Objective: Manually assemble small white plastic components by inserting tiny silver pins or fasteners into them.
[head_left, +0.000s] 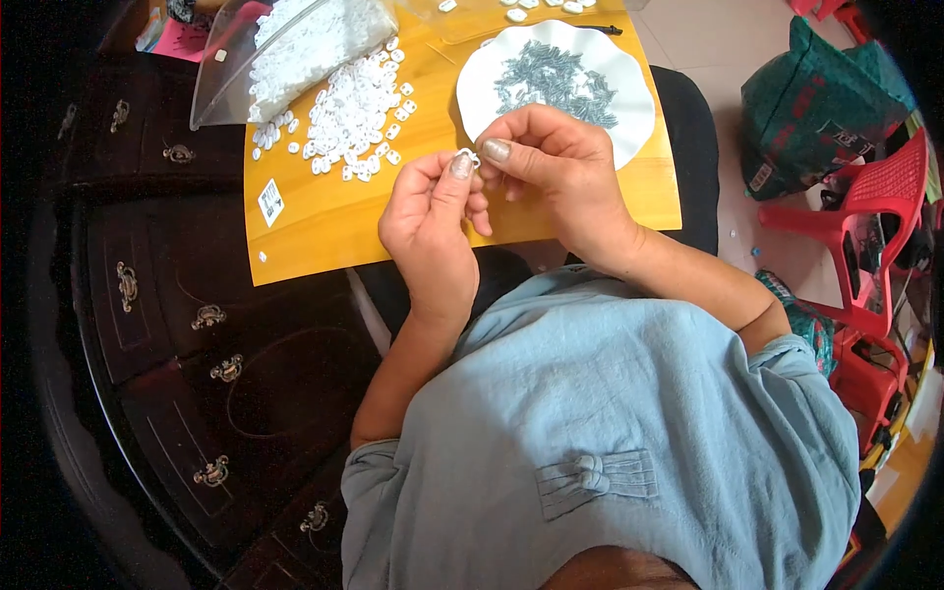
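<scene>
Pinching small white piece (468,154) between both hands: left hand (430,228) and right hand (551,162) fingers curled narrow, above yellow board (324,211).

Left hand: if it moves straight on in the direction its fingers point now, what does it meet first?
The left hand points up and right, so it would probably first meet the small white piece pinched at its fingertips, then the right hand. Depth is hard to judge.

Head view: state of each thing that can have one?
Left hand: pinched shut on small white piece.
Right hand: pinched shut on the same piece.
White scalloped plate: holds grey metal pins.
Clear plastic bag: open, white pieces spilled on yellow board.
</scene>
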The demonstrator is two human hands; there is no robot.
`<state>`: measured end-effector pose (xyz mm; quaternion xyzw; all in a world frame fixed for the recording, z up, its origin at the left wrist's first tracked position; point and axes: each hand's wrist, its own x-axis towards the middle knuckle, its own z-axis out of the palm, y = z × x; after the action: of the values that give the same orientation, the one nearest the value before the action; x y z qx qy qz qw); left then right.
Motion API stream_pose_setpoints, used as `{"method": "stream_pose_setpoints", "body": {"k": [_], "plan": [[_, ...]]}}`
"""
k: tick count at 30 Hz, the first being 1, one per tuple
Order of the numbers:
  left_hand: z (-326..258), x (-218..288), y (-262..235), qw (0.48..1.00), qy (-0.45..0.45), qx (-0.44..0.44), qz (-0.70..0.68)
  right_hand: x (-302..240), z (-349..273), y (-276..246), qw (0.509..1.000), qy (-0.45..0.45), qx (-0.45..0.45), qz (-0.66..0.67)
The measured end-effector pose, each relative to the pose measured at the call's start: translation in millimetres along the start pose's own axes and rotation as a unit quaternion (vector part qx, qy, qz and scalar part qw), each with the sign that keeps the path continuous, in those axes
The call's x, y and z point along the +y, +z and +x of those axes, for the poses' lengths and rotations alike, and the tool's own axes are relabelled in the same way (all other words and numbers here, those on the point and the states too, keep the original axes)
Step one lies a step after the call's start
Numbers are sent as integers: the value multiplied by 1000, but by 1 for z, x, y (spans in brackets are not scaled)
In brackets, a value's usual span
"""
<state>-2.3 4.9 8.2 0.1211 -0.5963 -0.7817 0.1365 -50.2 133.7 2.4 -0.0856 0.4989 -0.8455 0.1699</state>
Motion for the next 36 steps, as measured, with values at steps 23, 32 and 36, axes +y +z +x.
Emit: {"method": "stream_pose_setpoints", "body": {"k": [23,32,36], "plan": [[-10,-2,1,998,-33,47,-40,18,0,2,982,-106,-31,-155],[-7,7,-12,999,-40,7,-10,9,2,3,955,-143,-39,-256],[-9,10,-12,999,-41,7,7,9,3,1,928,-175,-48,-325]]}}
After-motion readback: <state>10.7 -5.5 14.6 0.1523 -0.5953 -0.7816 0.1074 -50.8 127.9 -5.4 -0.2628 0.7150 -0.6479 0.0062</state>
